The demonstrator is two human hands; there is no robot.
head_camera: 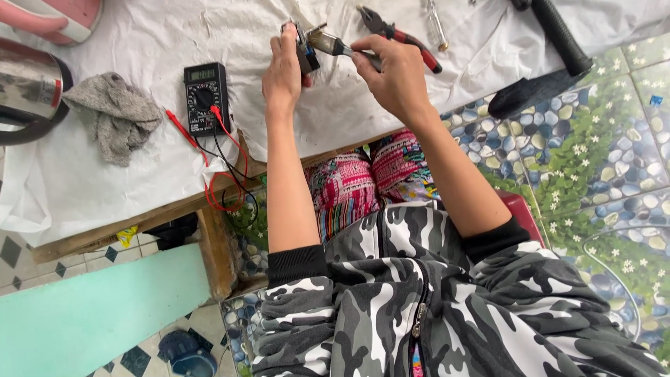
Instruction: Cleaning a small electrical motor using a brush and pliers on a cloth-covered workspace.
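A small dark boxy part [306,49] is held upright above the white-covered tabletop [139,174], toward the middle of its far half. The left hand [285,70] clamps it, fingers curled round its left side and thumb pressed on the near face, wrist straight and forearm running back to the body with the sleeve pushed up to the elbow. The right hand [394,73] grips the handle of a small paintbrush [335,45] in a pinch of thumb and bent fingers, knuckles up, wrist cocked inward; the bristles touch the top of the part. That forearm slants back to the right, its sleeve also pushed up.

Just beyond the right hand lie red-handled pliers [398,33]. Left of the left hand, a black multimeter [206,98] lies flat, its red and black leads [227,174] trailing over the tabletop's near edge. Farther left is a crumpled grey cloth [115,115], and at the left edge a steel kettle [28,87]. A black-handled tool [558,35] lies near the far right corner.
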